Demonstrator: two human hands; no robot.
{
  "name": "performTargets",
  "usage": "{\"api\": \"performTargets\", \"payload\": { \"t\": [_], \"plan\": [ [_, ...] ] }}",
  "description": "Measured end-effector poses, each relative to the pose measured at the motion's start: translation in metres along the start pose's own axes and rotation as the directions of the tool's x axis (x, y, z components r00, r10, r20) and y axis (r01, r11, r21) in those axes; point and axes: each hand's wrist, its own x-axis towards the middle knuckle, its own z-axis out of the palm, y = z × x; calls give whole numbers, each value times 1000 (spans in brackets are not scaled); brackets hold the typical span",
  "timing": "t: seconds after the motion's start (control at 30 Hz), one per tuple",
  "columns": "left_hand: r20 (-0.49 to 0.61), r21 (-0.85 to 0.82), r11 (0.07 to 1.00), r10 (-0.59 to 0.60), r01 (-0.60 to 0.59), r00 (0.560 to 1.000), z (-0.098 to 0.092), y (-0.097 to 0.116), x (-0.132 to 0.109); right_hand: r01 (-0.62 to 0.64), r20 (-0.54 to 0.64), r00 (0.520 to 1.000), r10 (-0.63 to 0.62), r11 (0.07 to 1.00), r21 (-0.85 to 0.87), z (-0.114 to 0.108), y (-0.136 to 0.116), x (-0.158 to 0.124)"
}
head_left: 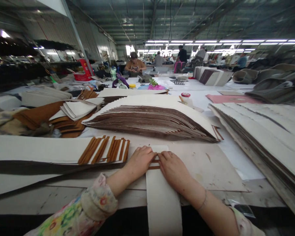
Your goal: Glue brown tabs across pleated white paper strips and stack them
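A long off-white strip of material runs from the table toward me and hangs over the front edge. Narrow brown strips lie across it. My left hand has its fingers bent and closed at the left end of the farthest brown strip. Close beside it, my right hand is closed at that strip's other end, fingertips pressing down on the white piece. The fingers partly cover this strip. To the left, several loose brown strips rest on another long white piece.
Behind my hands stands a thick fanned stack of white-topped, brown-edged panels. Another stack fills the right side. Brown pieces lie at left. A red-lidded jar stands farther back. Across the table, a person sits working.
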Motion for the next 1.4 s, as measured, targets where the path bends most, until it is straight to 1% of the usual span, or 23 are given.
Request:
{"api": "performTargets", "payload": {
  "t": [0.2,0.3,0.37,0.47,0.57,0.67,0.73,0.8,0.93,1.03,1.17,1.3,1.4],
  "plan": [
    [11,-99,994,-38,38,999,2,-9,-19,-17,-17,1000,17,1000,-21,1,-2,-5],
    [51,-108,994,-31,36,998,-5,-9,-21,-31,-39,999,31,999,9,0,-2,-6],
    [70,-103,993,-44,51,997,-13,-8,-17,-45,-59,997,47,998,40,1,-2,-7],
    [41,-96,992,-81,85,996,-24,-6,2,-55,-86,994,64,994,97,3,-1,-10],
    [25,-107,991,-80,83,996,-24,-3,32,-66,-111,990,83,986,152,5,1,-12],
    [81,-121,991,-45,55,996,-17,2,60,-72,-135,986,100,978,197,6,3,-14],
    [120,-124,991,-30,45,992,-12,3,73,-72,-145,984,106,973,221,6,5,-14],
    [150,-126,991,-32,51,988,-9,3,82,-72,-152,982,111,968,241,6,6,-15],
    [206,-135,988,-48,77,977,-9,-1,93,-73,-165,979,122,959,274,7,7,-15],
    [199,-158,985,-37,69,979,-8,-4,96,-74,-174,976,129,954,290,7,7,-15],
    [143,-208,977,-13,43,990,-2,-3,90,-77,-178,975,136,950,303,7,8,-16],
    [79,-241,970,42,-22,996,2,1,81,-82,-172,975,140,948,307,7,9,-16],
    [49,-236,969,88,-74,995,2,3,78,-88,-165,976,143,948,305,6,8,-16]
  ]
}}
